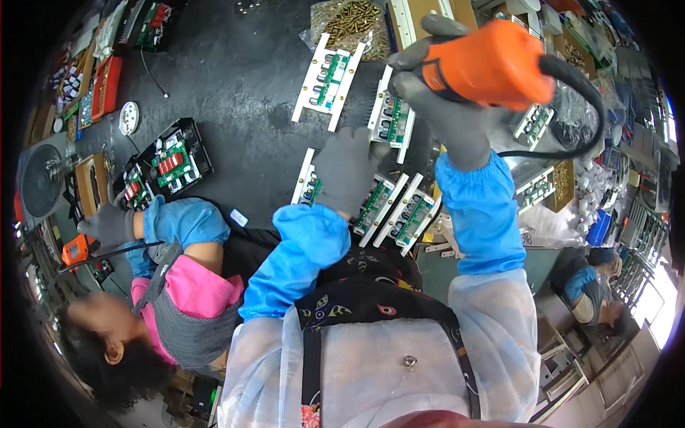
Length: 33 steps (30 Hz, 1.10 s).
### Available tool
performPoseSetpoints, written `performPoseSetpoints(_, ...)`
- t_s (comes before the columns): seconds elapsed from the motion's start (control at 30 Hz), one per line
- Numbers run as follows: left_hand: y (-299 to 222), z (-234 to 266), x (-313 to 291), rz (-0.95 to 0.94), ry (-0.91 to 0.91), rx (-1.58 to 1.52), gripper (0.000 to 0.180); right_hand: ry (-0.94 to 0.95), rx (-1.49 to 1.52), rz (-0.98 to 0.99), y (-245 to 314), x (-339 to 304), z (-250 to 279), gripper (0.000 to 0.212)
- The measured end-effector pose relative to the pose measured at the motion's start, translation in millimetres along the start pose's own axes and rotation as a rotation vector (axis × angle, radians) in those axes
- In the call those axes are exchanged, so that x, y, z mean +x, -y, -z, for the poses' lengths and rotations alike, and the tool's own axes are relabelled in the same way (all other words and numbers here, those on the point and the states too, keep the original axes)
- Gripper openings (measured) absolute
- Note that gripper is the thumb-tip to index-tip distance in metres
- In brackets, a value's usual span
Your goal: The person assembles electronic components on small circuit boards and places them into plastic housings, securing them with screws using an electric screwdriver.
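My right hand [449,118], in a grey glove, is wrapped round an orange power screwdriver [489,64] with a black cord. Its front end is hidden by the glove and lies over the far end of a green circuit board [392,118] with a heat sink and white rails. My left hand [347,167], also gloved in grey, is closed at that board's near left end; its fingertips are partly hidden. Beneath and beside this hand lie another railed board [310,187] and two more, a nearer board [373,207] and its neighbour [409,218]. A separate railed board [328,80] lies beyond my left hand.
A plastic bag of brass-coloured standoffs [353,20] lies at the far side. More boards [534,125] and parts boxes [562,184] crowd the right. On the left, a co-worker's gloved hand [110,225] is near an orange tool [75,250] and a black-cased circuit unit [175,160].
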<state>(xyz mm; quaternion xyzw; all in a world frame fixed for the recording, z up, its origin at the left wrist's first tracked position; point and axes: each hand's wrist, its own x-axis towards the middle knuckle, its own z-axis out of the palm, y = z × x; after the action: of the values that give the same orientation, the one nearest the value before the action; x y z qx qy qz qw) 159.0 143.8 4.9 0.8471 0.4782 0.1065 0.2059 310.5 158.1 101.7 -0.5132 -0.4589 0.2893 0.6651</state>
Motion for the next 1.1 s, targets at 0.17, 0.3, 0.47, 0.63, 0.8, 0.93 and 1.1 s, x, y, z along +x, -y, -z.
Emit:
performPoseSetpoints(0.17, -14.0, 3.7, -25.2, -0.21, 0.189, -0.062, 0.013, 0.074, -0.491, 0.182, 38.6, -21.4, 23.4, 0.061)
performPoseSetpoints(0.3, 2.0, 6.0, -28.1, -0.163, 0.156, -0.15, 0.013, -0.143, -0.005, -0.094, 45.1, -73.5, 36.1, 0.019)
performPoseSetpoints(0.47, 5.4, 12.3, -35.7, -0.14, 0.137, -0.303, 0.02, -0.362, -0.115, -0.314, 4.1, -108.8, 53.7, 0.054)
performPoseSetpoints(0.63, -3.1, 19.7, -39.4, 0.079, 0.249, -0.49, 0.028, -0.501, 0.081, -0.41, -12.8, -115.2, 51.0, 0.041)
performPoseSetpoints(0.8, -4.0, 17.0, -40.6, 0.38, 0.447, -0.833, 0.035, -0.54, -0.148, -0.283, 29.9, -118.6, 59.9, 0.041)
performPoseSetpoints(0.93, -18.1, 19.1, -35.6, 0.581, 0.734, -1.341, 0.043, -0.444, 0.094, 0.002, 58.3, -116.9, 60.3, 0.039)
performPoseSetpoints(1.1, -15.4, -2.1, -34.4, 0.553, 0.865, -1.929, 0.044, -0.292, 0.255, 0.23, 73.8, -116.8, 53.6, 0.068)
